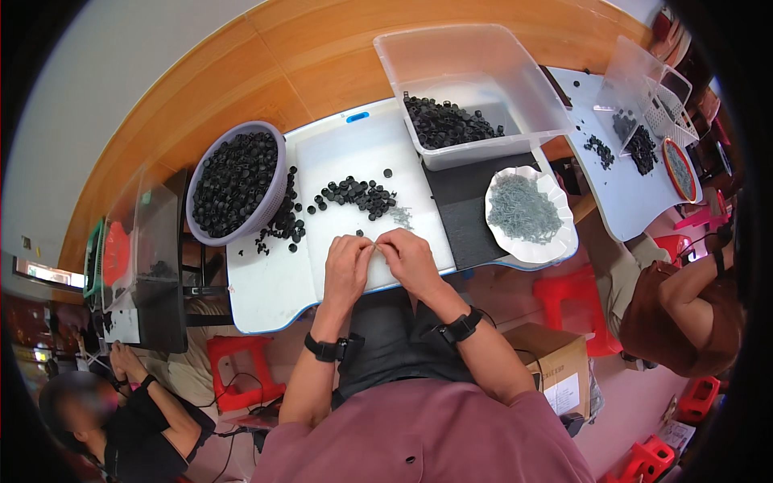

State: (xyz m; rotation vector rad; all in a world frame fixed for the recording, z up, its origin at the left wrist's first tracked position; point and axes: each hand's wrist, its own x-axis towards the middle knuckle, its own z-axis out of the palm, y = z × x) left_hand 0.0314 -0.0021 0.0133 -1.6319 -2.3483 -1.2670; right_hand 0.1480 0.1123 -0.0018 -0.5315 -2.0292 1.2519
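Note:
Over the near edge of the white work surface, my left hand and my right hand meet fingertip to fingertip. Each one is closed in a pinch, and whatever is between the fingers is too small to make out. Just beyond them lies a small heap of thin grey pin-like pieces. Next to it spreads a loose pile of small round black caps. One black cap lies alone close to my left fingertips.
A grey-purple basket full of black caps stands at the left, with more spilled beside it. At the back right is a clear plastic bin of black parts; nearer, a scalloped white plate holds grey pins. Co-workers sit on both sides.

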